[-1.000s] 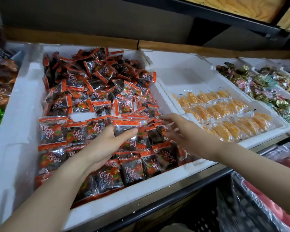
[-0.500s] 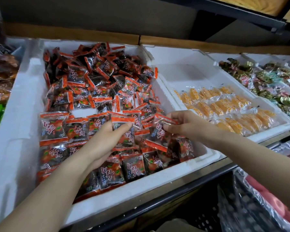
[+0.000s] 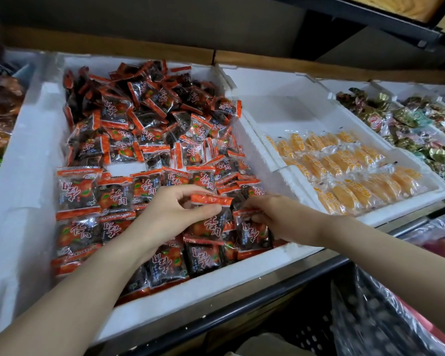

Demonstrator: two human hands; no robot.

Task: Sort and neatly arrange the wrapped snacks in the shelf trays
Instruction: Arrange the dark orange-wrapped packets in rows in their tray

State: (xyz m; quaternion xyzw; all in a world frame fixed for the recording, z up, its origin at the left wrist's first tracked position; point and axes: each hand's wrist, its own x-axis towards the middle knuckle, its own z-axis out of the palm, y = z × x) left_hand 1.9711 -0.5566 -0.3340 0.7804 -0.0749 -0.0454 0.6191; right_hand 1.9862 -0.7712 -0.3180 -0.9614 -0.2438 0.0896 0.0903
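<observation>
The fingertips of the right hand (image 3: 278,218) are partly hidden, but they pinch a red-edged snack packet (image 3: 253,233). The left hand (image 3: 168,214), fingers curled, pinches a second packet (image 3: 211,199) at the front of the foam tray (image 3: 216,286).

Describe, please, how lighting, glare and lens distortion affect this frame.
Head view: soft, even light, no hard shadows; wrapper glints on the red snack packets; the left wall of the white foam tray nearly washes out; wide-angle distortion skews the shelf rail; the foil candies at far right look soft; the left hand and right hand, each pinching a packet, show little blur.
</observation>
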